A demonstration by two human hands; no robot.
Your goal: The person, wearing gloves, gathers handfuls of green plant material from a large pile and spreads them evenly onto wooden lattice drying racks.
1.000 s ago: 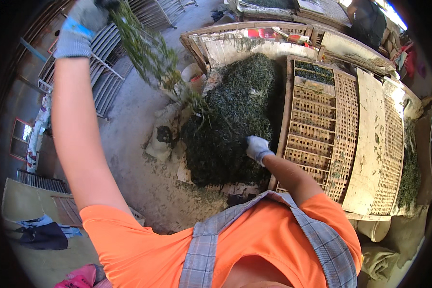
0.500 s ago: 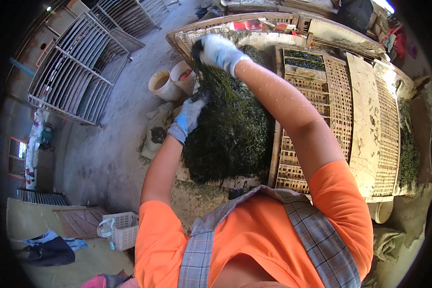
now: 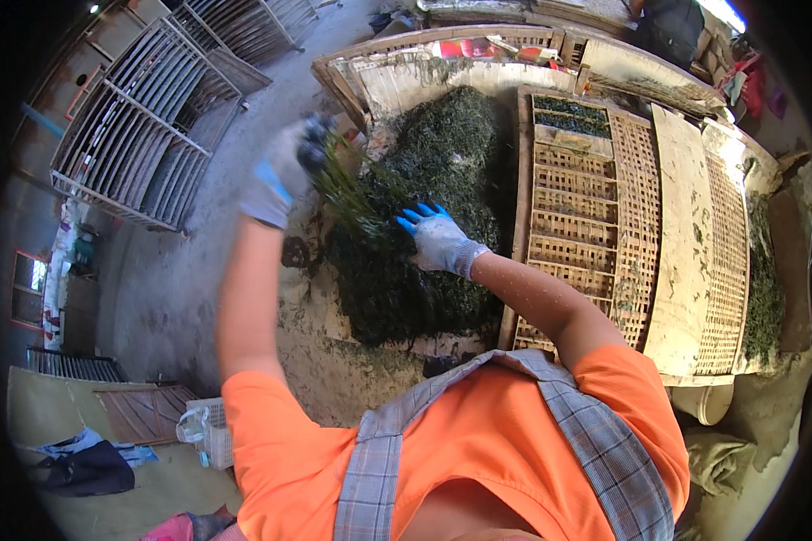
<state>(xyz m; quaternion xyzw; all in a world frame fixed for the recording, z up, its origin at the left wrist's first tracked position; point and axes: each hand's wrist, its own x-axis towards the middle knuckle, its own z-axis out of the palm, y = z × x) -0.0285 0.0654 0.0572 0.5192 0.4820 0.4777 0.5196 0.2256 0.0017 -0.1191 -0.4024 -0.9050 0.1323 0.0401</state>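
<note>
A heap of wet, dark green seaweed (image 3: pixel 424 288) covers the left part of a framed wooden bench. My left hand (image 3: pixel 284 176), in a pale glove with a blue band and smeared by motion, is raised beyond the heap's left side. From its closed fingers a bunch of seaweed strands (image 3: pixel 347 185) trails down to the right, toward the heap. My right hand (image 3: pixel 440 242), gloved in white with blue fingertips, is over the heap's middle with its fingers spread; nothing shows in its grip.
To the right of the heap lies a slatted wooden lattice (image 3: pixel 573 221) with a compartment of seaweed at its far end. A long board (image 3: pixel 686 243) is beside it. Barred racks (image 3: pixel 140 126) stand on the floor at far left. A white plastic basket (image 3: pixel 212 433) sits lower left.
My left hand has swung up and left, lifting seaweed strands. My right hand has come back from the heap's far left edge to its middle and opened.
</note>
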